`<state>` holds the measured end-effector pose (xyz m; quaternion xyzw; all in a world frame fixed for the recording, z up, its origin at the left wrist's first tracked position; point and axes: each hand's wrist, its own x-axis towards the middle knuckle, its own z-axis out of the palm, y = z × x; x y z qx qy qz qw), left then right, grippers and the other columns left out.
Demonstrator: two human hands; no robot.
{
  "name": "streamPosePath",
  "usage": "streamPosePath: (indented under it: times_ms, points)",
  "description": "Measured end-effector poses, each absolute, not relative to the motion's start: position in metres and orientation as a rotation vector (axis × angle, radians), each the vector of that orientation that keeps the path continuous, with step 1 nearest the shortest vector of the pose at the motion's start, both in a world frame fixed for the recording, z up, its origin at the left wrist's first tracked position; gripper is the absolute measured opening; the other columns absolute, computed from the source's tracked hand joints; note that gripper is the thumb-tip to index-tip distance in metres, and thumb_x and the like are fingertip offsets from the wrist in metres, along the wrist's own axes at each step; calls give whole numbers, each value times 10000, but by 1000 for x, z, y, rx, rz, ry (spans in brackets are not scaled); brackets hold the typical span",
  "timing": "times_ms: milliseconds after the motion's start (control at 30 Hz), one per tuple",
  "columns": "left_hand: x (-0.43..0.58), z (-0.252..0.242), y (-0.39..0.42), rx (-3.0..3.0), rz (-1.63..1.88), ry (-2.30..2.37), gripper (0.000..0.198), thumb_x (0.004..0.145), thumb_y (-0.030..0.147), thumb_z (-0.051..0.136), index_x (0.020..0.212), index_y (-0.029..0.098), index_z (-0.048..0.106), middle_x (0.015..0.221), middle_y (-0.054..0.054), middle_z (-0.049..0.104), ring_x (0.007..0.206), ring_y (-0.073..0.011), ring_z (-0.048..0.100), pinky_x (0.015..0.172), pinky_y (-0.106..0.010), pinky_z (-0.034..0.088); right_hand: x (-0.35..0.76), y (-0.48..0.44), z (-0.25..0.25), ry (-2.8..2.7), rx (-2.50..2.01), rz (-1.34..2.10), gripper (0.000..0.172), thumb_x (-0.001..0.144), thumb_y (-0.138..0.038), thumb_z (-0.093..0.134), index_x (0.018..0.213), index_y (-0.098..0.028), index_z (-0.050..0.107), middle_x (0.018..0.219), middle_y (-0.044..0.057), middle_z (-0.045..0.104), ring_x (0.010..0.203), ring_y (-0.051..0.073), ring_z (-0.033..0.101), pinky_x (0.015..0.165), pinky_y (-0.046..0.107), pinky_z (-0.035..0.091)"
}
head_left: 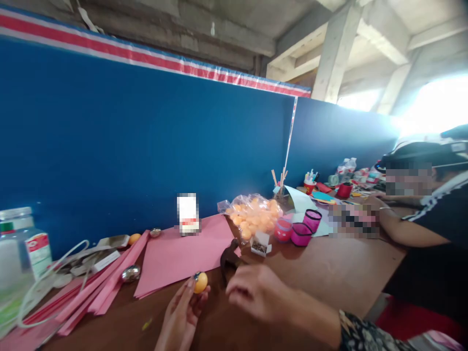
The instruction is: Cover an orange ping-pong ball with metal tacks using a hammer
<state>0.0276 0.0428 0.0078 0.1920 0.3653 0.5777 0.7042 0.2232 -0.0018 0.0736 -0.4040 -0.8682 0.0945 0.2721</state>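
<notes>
My left hand [185,312] pinches an orange ping-pong ball [201,282] above the table's near edge. A small dark, shiny piece shows on the ball's upper left, under my fingertips; its kind is unclear. To the right, my right hand [258,292] is closed, with the fingers curled down and anything inside hidden. Just behind it is a claw hammer [230,254], whose handle runs out of sight behind my right hand. A small white box [260,243] of nails or screws stands open past the hammer.
Pink paper sheets [186,253] and rolled pink strips [106,282] cover the left side, beside shiny metal balls [130,274]. A clear bag of orange balls [252,214] lies behind, near pink mesh cups [302,234]. Another person [420,209] works at the right.
</notes>
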Motion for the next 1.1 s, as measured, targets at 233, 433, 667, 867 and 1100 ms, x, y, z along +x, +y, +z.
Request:
streamPosePath:
  times_ms: [233, 433, 667, 867, 1100]
  points:
    - [27, 8, 44, 424, 1255, 797, 263, 615, 141, 731, 875, 148, 687, 855, -61, 724, 775, -223, 684, 656, -276, 586, 310, 36, 84, -2092, -1827, -177, 226, 894, -197, 371, 807, -200, 580, 774, 38, 603, 716, 159, 529, 650, 256, 369]
    - [26, 6, 46, 432, 1244, 796, 272, 625, 154, 724, 894, 152, 687, 872, -51, 725, 809, -215, 678, 676, -258, 580, 320, 54, 69, -2179, -1952, -220, 213, 868, -192, 415, 770, -182, 604, 801, 43, 588, 763, 153, 509, 648, 232, 339]
    - [24, 2, 45, 460, 1255, 768, 324, 597, 166, 750, 914, 169, 684, 888, -37, 722, 816, -210, 674, 677, -254, 581, 315, 67, 63, -2288, -2023, -202, 113, 784, -151, 516, 728, -157, 613, 788, 62, 580, 763, 178, 518, 602, 243, 318]
    - [26, 3, 46, 465, 1252, 786, 308, 596, 191, 757, 895, 160, 689, 886, -46, 718, 797, -217, 676, 677, -275, 586, 303, 65, 61, -2295, -2004, -140, 173, 843, -159, 442, 866, -184, 612, 901, 54, 588, 843, 168, 514, 686, 233, 343]
    - [25, 5, 44, 458, 1238, 782, 331, 581, 210, 768, 899, 169, 687, 875, -35, 718, 795, -208, 675, 676, -268, 586, 300, 67, 57, -2226, -1977, -81, 153, 822, -126, 459, 780, -159, 602, 816, 53, 600, 746, 152, 516, 623, 225, 323]
